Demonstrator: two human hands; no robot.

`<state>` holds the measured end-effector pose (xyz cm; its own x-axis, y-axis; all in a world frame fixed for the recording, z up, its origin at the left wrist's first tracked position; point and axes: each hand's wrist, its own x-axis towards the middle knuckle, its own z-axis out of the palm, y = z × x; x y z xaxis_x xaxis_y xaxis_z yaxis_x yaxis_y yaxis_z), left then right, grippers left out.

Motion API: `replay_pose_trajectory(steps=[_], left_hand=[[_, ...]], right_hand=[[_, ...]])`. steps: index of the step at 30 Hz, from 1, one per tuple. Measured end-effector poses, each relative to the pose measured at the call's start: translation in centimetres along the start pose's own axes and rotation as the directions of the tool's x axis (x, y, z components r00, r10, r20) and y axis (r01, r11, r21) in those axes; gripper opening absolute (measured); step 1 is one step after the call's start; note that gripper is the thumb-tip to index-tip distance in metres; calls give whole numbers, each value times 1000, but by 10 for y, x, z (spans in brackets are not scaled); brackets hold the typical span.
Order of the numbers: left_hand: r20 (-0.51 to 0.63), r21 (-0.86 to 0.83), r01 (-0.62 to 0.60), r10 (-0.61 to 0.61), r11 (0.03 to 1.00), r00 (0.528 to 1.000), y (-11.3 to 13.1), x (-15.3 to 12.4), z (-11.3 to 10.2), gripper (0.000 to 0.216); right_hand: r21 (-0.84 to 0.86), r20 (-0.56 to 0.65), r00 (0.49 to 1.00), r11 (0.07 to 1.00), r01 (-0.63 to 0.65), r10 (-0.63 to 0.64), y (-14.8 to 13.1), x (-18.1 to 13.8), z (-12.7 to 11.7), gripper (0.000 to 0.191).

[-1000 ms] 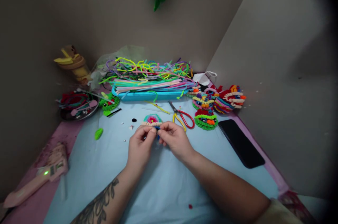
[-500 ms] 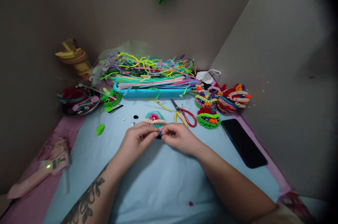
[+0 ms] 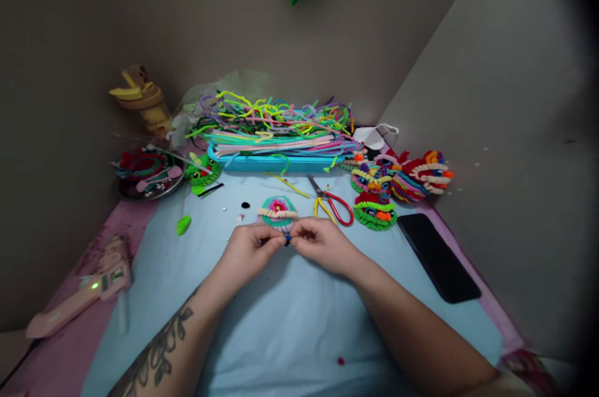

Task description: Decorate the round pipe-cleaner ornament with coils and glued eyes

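Observation:
My left hand (image 3: 253, 248) and my right hand (image 3: 321, 244) meet fingertip to fingertip over the blue mat (image 3: 281, 309). Both are closed in a pinch on a small dark-blue piece (image 3: 287, 238), mostly hidden by the fingers. Just beyond them lies a round pipe-cleaner piece (image 3: 277, 215) in teal and pink with a cream twisted band across it; the fingers partly cover its near edge. Red-and-yellow-handled scissors (image 3: 330, 202) rest right of it, blades pointing away. A black oval bit (image 3: 246, 205) lies to its left.
A blue tray (image 3: 281, 164) piled with pipe cleaners (image 3: 281, 119) stands at the back. Finished pipe-cleaner heads (image 3: 375, 211) and a phone (image 3: 438, 258) lie right. To the left are a bowl (image 3: 152, 191), a green head (image 3: 203, 171) and a pink glue gun (image 3: 88, 291).
The whole view has shifted, so the table things appear slightly further right. Both hands still pinch the small blue piece, and more of the round pipe-cleaner piece shows beyond them.

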<state>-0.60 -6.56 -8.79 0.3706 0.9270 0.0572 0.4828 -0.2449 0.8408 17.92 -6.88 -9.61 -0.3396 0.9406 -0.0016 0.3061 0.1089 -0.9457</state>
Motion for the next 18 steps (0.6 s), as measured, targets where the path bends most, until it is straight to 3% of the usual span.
replay_pose_trajectory(steps=[5, 8, 13, 18], left_hand=[[-6, 66, -38, 38, 997, 999, 1, 0, 2, 21], [-30, 25, 34, -33, 999, 999, 4, 0, 3, 26], [-78, -145, 152, -164, 978, 983, 8, 1, 7, 26], [-117, -313, 189, -235, 931, 965, 8, 2, 12, 26]], right_hand=[[53, 12, 999, 998, -37, 36, 3, 1, 2, 7], [92, -34, 999, 995, -34, 37, 5, 2, 4, 8], [-57, -212, 970, 992, 109, -118, 5, -1, 9, 7], [-272, -274, 890, 917, 291, -364, 3, -5, 15, 6]])
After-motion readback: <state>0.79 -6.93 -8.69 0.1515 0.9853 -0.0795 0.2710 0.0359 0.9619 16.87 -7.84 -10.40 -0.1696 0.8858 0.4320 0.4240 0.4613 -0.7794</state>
